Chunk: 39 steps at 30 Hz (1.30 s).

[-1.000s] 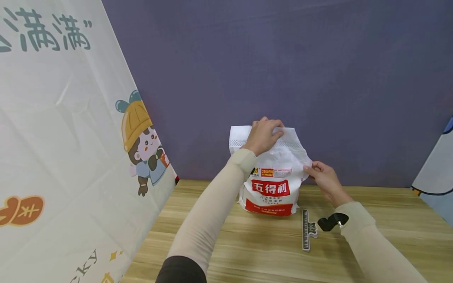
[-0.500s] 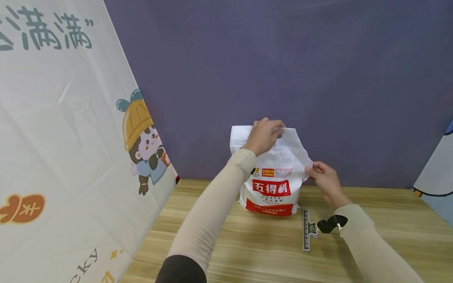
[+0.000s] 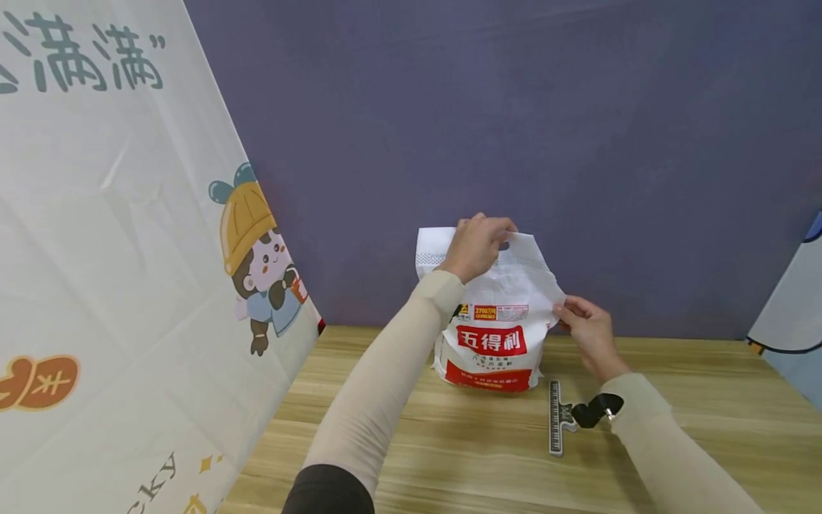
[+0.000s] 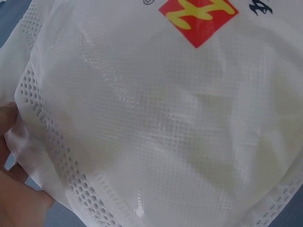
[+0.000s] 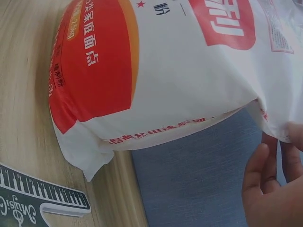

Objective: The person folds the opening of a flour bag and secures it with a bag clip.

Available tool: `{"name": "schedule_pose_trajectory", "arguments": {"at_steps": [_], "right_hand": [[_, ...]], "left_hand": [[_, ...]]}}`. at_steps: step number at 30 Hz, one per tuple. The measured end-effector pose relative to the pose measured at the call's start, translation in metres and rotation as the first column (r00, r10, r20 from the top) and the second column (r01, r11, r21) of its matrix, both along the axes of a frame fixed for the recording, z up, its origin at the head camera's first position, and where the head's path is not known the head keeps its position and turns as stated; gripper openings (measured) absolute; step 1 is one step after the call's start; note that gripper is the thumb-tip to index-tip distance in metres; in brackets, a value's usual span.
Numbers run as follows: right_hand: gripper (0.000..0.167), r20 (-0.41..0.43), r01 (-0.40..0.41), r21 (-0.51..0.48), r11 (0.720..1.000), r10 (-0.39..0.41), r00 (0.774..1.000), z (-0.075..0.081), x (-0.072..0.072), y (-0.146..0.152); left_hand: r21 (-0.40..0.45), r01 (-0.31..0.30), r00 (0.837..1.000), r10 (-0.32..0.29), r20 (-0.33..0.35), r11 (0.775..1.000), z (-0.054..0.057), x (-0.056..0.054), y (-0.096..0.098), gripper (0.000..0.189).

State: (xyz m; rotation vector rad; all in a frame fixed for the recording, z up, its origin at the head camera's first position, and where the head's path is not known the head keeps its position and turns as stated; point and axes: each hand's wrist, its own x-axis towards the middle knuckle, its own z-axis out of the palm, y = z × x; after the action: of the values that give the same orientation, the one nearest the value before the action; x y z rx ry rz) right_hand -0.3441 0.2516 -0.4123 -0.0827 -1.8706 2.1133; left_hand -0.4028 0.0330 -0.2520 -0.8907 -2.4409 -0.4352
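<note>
A white and red flour bag [image 3: 491,357] stands upright on the wooden table, its flat top edge raised. My left hand [image 3: 474,246] grips that top edge by the handle slot; in the left wrist view, thumb and fingers of the left hand [image 4: 21,189] hold the perforated white band. Lower down, my right hand [image 3: 587,332] pinches the bag's right side edge. The right wrist view has the right hand [image 5: 277,187] with thumb and fingers on a fold of the bag [image 5: 180,71]. A clip [image 3: 556,417] with a piano-key pattern lies on the table near the right wrist.
The wooden table [image 3: 411,457] reaches back to a dark blue-grey cloth backdrop [image 3: 514,128]. A white sheet [image 3: 128,250] with cartoon prints hangs at the left. Another printed panel [image 3: 790,307] stands at the far right.
Both hands keep their hold on the bag. The right wrist has shifted slightly left and down, and the left hand's fingers have moved a little, showing more of the handle slot.
</note>
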Motion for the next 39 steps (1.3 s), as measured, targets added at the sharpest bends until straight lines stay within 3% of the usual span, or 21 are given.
{"name": "schedule_pose_trajectory", "arguments": {"at_steps": [5, 13, 21, 33, 39], "right_hand": [[0.020, 0.010, -0.023, -0.054, 0.998, 0.024, 1.000, -0.002, 0.000, 0.001], [0.020, 0.013, -0.152, -0.114, 0.982, 0.154, 0.988, -0.001, 0.003, 0.006], [0.028, -0.053, -0.326, -0.088, 0.941, 0.322, 0.945, 0.006, 0.008, 0.008], [0.022, 0.027, -0.285, -0.009, 0.958, 0.285, 0.958, 0.010, 0.007, 0.004], [0.028, 0.033, -0.293, 0.045, 0.955, 0.291, 0.956, 0.010, 0.009, 0.004]], "left_hand": [[0.001, 0.001, 1.000, -0.001, 0.016, 1.000, 0.000, 0.000, 0.001, 0.025], [0.008, 0.003, 1.000, -0.003, 0.015, 1.000, 0.001, -0.001, 0.000, 0.032], [0.009, 0.005, 1.000, -0.005, -0.004, 1.000, 0.001, -0.001, 0.000, 0.031], [0.001, 0.015, 1.000, -0.015, 0.005, 1.000, 0.000, 0.002, -0.003, 0.033], [0.012, 0.018, 1.000, -0.018, 0.000, 1.000, -0.001, 0.003, -0.004, 0.032]]}}
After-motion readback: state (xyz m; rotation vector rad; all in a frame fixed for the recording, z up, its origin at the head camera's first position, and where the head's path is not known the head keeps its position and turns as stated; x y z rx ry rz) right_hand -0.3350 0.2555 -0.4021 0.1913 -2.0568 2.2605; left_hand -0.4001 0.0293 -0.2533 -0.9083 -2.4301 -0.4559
